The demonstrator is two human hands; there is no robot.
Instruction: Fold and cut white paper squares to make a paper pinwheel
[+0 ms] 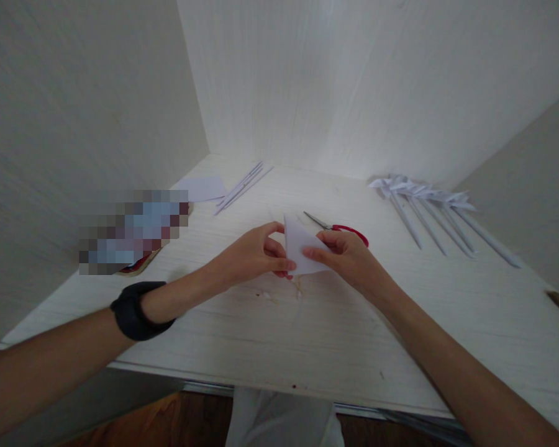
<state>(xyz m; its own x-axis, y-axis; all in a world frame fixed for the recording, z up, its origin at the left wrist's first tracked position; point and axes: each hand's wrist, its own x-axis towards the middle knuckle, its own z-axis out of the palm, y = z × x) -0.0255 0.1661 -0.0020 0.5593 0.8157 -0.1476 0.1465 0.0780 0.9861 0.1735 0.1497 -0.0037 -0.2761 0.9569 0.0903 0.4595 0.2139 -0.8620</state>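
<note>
Pinching the left edge of a roughly triangular white paper piece, thumb against fingers, the left hand shares it with the right hand, clasping its right side, above a white wooden table; red-handled metal scissors lie just beyond.

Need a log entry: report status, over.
Left hand, right hand pinching triangular white paper. Red-handled metal scissors lying just beyond right hand. Nothing visibly blocking.

Left hand and right hand both had some white paper pinched. Red-handled scissors sat just behind, flat on the worktop.
</note>
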